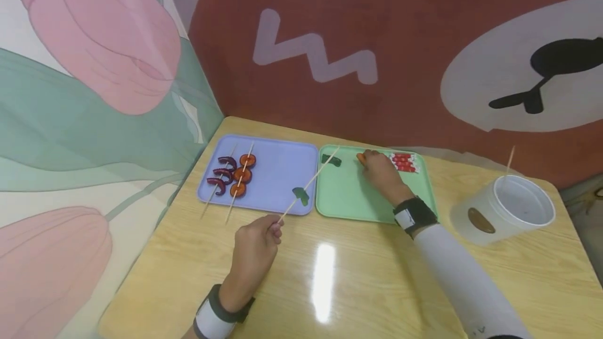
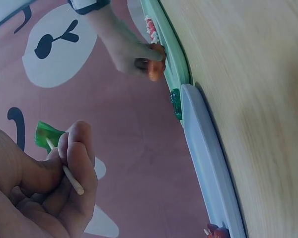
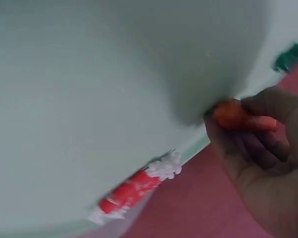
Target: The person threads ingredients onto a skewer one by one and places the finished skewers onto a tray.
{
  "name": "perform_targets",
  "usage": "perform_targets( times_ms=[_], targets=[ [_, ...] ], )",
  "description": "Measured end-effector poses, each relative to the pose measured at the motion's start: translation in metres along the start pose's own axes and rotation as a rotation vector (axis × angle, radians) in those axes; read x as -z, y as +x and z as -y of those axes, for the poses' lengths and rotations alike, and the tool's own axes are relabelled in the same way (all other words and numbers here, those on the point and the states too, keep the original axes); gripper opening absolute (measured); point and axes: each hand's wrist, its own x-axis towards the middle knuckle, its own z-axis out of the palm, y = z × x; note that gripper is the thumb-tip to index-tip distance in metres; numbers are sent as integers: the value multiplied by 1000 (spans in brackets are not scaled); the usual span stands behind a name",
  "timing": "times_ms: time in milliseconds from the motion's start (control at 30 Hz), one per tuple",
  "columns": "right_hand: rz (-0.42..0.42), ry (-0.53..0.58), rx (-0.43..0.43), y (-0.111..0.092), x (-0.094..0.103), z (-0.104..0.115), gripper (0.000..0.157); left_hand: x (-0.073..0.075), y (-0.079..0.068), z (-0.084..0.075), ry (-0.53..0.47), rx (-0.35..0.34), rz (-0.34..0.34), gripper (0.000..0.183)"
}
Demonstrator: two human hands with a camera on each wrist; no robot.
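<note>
My left hand (image 1: pixel 256 245) pinches a thin wooden skewer (image 1: pixel 319 170) near its lower end; it slants up to the right across the meeting edges of the two trays. A dark green piece (image 1: pixel 301 196) is threaded on the skewer, bright green (image 2: pixel 47 134) in the left wrist view. Over the far part of the green tray (image 1: pixel 348 205), my right hand (image 1: pixel 383 174) pinches an orange piece (image 3: pixel 231 115) between thumb and fingers. Another green piece (image 1: pixel 332 160) lies at that tray's far left corner. Red-and-white sticks (image 1: pixel 403 162) lie at its far right.
On the lavender tray (image 1: pixel 282 161) at left lie a skewer of dark red curled tentacle pieces (image 1: pixel 223 173) and one of orange-brown round slices (image 1: pixel 242 175). A white tub (image 1: pixel 485 216) with a wooden stick (image 1: pixel 511 160) stands at right. Painted walls border the table (image 1: pixel 188 276).
</note>
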Motion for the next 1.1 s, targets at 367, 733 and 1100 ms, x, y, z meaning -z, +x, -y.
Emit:
perform_targets(
  times_ms=[367, 733, 1100],
  targets=[
    [-85, 1430, -246, -45, 85, 41, 49, -15, -3, -2, -27, -65, 1, 21],
    [-80, 1539, -172, -61, 115, 72, 52, -22, -1, -11, -27, -111, 28, 23],
    [-183, 1499, -143, -66, 111, 91, 49, -25, 0, -16, -44, -146, 6, 24]
  ],
)
